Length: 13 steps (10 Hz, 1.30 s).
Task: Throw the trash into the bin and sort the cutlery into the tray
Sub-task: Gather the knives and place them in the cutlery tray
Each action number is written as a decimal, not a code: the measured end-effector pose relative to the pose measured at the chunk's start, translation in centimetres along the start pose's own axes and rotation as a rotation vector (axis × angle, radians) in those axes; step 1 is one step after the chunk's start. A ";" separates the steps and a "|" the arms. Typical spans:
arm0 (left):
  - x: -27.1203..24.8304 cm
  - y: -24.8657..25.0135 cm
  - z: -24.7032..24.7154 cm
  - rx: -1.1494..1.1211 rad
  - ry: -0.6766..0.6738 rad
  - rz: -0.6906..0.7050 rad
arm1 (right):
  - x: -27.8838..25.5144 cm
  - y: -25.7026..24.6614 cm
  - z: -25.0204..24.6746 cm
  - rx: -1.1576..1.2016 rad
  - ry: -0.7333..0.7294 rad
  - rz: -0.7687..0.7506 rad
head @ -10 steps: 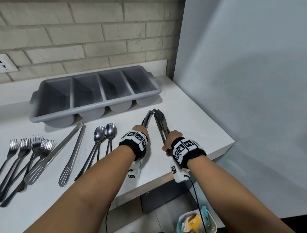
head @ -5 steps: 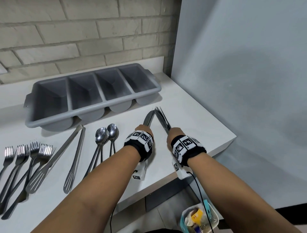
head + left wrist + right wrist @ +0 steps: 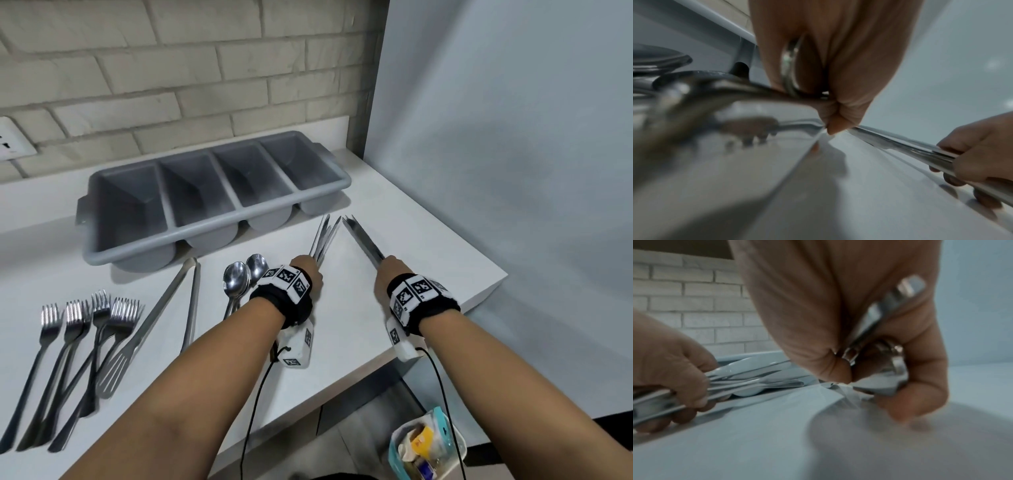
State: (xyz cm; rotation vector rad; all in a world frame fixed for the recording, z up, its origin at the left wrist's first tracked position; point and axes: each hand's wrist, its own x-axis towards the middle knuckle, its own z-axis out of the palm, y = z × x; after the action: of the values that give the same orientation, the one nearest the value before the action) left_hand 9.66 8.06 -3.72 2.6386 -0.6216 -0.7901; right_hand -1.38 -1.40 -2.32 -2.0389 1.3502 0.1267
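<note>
Both hands grip, apparently, knives

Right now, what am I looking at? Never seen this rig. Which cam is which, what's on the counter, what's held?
No robot here: a person works bare-handed, with a marker band and a small camera on each wrist. The wide picture comes from a head-worn camera looking down; the two blurry close-ups look along each hand from the wrists.

The left hand grips a bundle of knives. The right hand grips a second bundle of knives. Both bundles point toward the grey four-compartment tray, whose compartments look empty.

On the white counter lie forks, tongs and spoons. A bin holding trash stands on the floor below.
</note>
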 end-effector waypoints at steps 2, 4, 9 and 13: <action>-0.9 0.3 -0.8 -0.255 -0.049 0.048 | -0.4 0.4 -0.4 -0.360 -0.114 -0.218; -2.5 0.6 -1.1 -0.830 -0.137 -0.027 | 0.5 2.6 -0.8 0.111 -0.088 -0.190; -5.9 -1.9 -6.5 -1.337 0.108 0.098 | -3.5 -3.7 -0.6 0.453 -0.229 -0.596; -2.0 -16.8 -17.9 -1.392 0.233 -0.083 | -7.6 -21.8 9.7 0.480 -0.597 -0.578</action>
State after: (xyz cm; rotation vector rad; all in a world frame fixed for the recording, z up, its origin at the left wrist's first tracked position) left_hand 23.72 26.53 4.48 1.4095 0.1401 -0.5664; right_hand 16.29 15.19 4.03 -1.6997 0.3555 0.1222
